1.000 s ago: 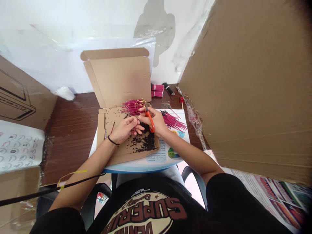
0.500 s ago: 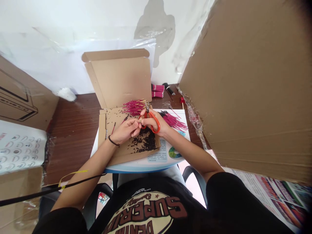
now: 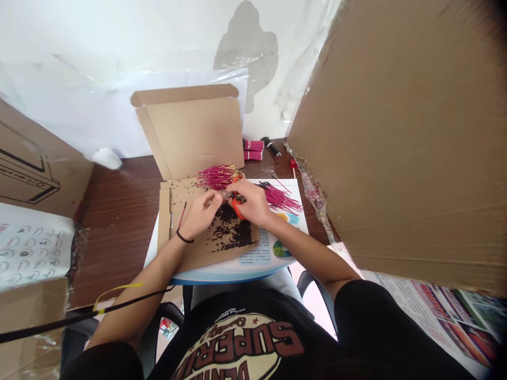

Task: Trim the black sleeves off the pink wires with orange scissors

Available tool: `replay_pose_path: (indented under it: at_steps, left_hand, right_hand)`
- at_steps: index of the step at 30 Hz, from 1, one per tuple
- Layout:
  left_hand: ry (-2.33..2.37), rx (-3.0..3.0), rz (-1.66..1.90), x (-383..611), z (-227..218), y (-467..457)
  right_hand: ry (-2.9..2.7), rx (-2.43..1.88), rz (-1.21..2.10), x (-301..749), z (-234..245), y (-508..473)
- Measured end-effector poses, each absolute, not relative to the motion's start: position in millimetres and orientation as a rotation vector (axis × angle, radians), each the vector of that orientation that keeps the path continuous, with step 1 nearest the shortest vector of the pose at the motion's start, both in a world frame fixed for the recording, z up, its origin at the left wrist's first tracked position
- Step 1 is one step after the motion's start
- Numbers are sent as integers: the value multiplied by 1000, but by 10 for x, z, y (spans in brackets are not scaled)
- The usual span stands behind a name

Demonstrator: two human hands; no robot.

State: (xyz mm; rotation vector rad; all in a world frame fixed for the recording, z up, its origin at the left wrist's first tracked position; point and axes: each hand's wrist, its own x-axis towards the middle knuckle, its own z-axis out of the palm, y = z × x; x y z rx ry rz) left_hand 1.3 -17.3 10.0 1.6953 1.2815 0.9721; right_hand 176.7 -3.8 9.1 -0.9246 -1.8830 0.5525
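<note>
My right hand (image 3: 250,201) is closed round orange-handled scissors (image 3: 238,207), their short metal blades pointing left toward my other hand. My left hand (image 3: 203,210) pinches at the blade tips; what sits between its fingertips is too small to make out. Both hands are over an open cardboard box (image 3: 190,259). Many short black pieces (image 3: 237,232) lie scattered in it below the scissors. Behind my hands is a pile of thin magenta sticks (image 3: 217,176) with gold-coloured ends. One magenta stick with a black tip (image 3: 182,215) lies beside my left wrist.
Black-ended magenta sticks (image 3: 283,198) lie on the white printed board (image 3: 253,268) at right. Tied magenta bundles (image 3: 253,150) and a black bundle (image 3: 271,147) rest on the brown table (image 3: 114,206) behind. A tall cardboard sheet (image 3: 404,137) bounds the right; the box's lid (image 3: 194,137) stands upright.
My right hand has turned the scissors from pointing up, loops round the fingers, to pointing left in a full grip. My left fingers stay pinched, now at the blades.
</note>
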Motion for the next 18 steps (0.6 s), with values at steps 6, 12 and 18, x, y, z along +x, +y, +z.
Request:
replay_pose_path:
  at_steps: [6, 12, 18]
  left_hand:
    - [1151, 1514, 761, -55, 33, -123]
    - [1214, 1697, 805, -15, 134, -133]
    - [1158, 2019, 917, 43, 300, -355]
  right_hand:
    - [-2063, -836, 405, 1721, -18, -30]
    - [-1853, -1049, 574, 1612, 32, -137]
    - [-1632, -1210, 697, 1714, 81, 60]
